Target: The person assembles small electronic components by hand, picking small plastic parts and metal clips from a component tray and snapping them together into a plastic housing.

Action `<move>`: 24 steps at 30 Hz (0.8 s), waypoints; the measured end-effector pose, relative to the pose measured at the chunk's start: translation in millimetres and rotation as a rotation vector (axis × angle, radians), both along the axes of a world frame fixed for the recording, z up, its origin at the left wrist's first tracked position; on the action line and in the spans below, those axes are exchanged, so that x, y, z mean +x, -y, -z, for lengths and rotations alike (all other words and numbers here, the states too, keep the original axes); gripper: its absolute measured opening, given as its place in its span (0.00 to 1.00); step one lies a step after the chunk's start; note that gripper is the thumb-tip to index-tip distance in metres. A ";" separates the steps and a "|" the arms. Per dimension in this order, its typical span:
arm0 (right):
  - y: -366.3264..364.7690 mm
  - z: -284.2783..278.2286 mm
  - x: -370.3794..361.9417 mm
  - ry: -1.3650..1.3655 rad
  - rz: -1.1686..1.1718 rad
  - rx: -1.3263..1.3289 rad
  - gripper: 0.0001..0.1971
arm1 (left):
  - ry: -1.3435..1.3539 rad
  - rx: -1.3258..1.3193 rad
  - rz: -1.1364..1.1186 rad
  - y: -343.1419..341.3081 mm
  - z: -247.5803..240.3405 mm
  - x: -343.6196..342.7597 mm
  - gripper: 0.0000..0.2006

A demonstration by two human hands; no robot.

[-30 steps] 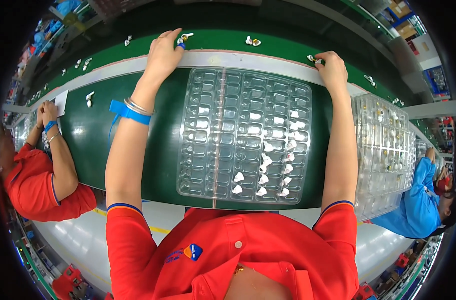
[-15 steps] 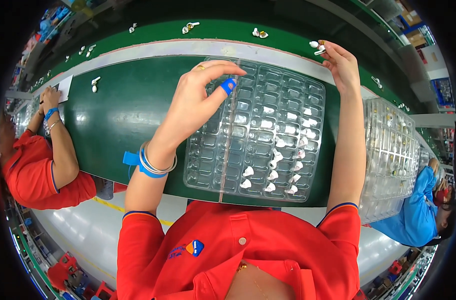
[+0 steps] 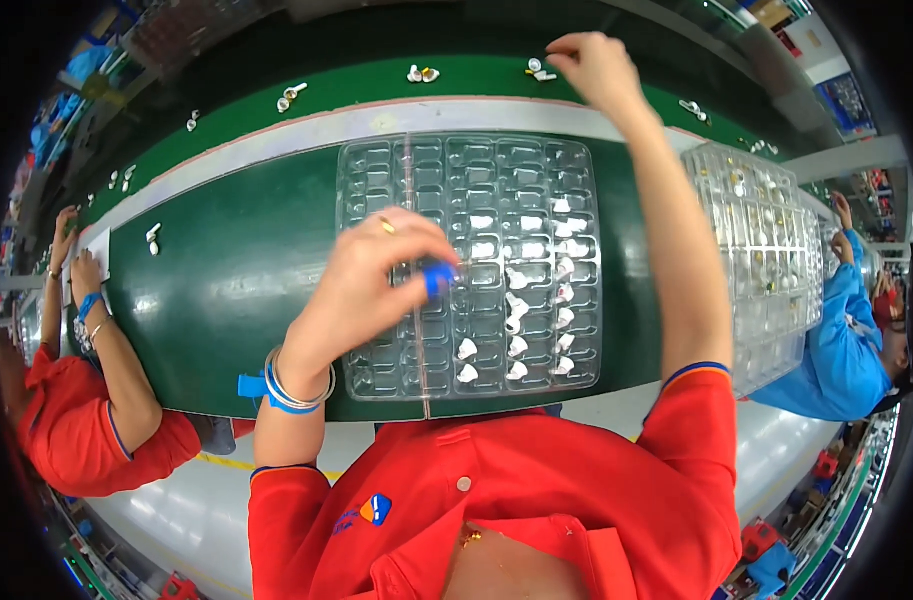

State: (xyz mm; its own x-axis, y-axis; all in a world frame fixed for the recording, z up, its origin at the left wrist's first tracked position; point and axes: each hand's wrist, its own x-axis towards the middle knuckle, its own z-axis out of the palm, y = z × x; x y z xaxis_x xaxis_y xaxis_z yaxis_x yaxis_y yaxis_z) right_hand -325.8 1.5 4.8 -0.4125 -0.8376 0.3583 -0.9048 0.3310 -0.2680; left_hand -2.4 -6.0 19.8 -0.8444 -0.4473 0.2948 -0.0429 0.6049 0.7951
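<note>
Clear compartmented tray [image 3: 477, 180], white parts inside, left hand [image 3: 372, 285] fingers pinched, right hand [image 3: 597, 65] grip unclear

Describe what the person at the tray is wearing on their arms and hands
Both arms are bare below short red sleeves edged in dark blue and orange. The left hand has a gold ring, a blue cover on one fingertip, and silver bangles with a blue strap at the wrist. The right hand shows nothing worn.
</note>
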 end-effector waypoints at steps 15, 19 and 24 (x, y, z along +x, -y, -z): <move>-185.2 -118.0 -5.4 0.061 -0.022 0.327 0.11 | 0.251 -0.229 0.413 -39.9 -6.4 6.9 0.12; -236.2 -120.4 -11.3 0.018 0.143 0.281 0.09 | 0.291 -0.251 0.407 -40.0 -8.0 5.2 0.11; -276.2 -122.2 -34.5 0.058 0.275 0.285 0.08 | 0.324 -0.212 0.402 -41.9 -10.2 1.8 0.10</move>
